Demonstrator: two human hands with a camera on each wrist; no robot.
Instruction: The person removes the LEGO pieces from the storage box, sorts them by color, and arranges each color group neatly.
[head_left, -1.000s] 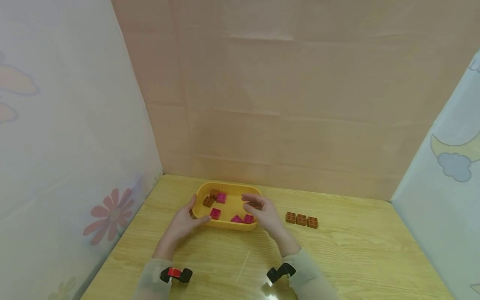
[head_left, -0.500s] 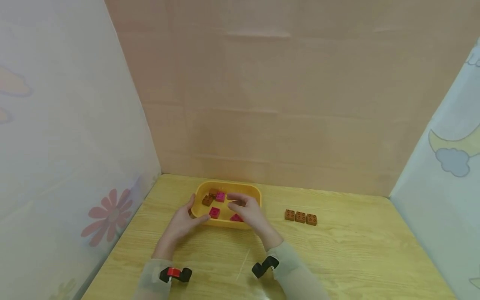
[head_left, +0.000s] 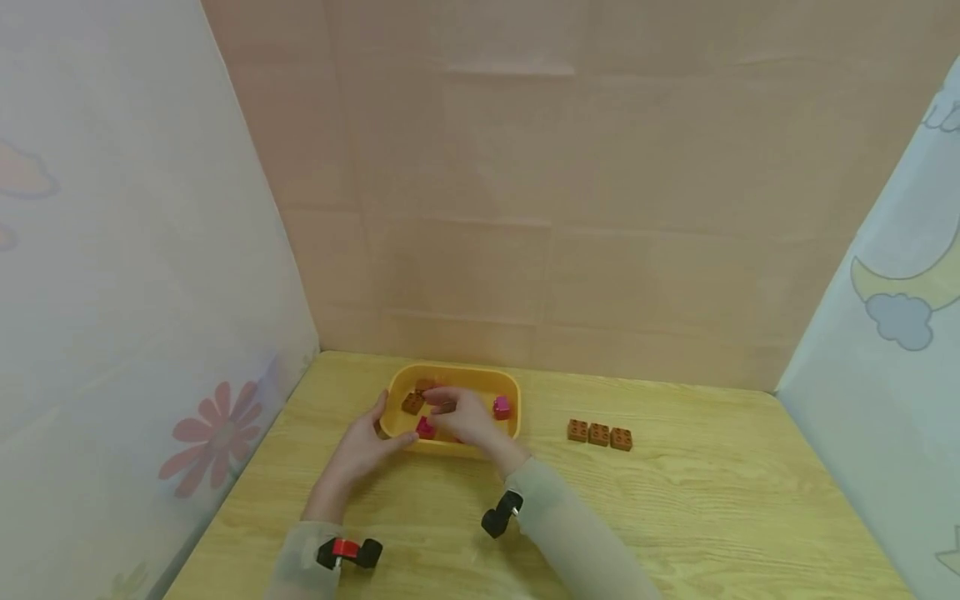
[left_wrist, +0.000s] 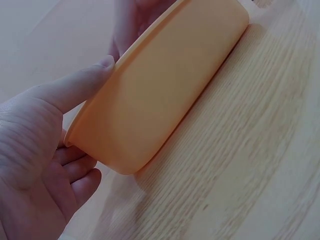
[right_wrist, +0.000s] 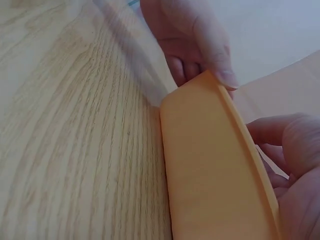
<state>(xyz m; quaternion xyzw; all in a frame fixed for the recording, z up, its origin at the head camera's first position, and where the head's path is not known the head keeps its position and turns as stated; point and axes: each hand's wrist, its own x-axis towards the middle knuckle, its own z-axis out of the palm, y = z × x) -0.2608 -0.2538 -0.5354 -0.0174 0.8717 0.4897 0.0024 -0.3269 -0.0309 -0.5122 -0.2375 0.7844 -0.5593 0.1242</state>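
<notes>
Tray (head_left: 442,448) opens upward, long axis left to right (left hand (head_left: 363,444) grips its end; right hand (head_left: 467,417), grip unclear).

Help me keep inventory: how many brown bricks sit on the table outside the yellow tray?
3, in a row right of the yellow tray: left brick, middle brick, right brick.

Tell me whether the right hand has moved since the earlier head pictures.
Yes: judged against the row of three brown toy bricks on the table, the right hand has moved left, from the right end of the yellow tray toward its left.
</notes>
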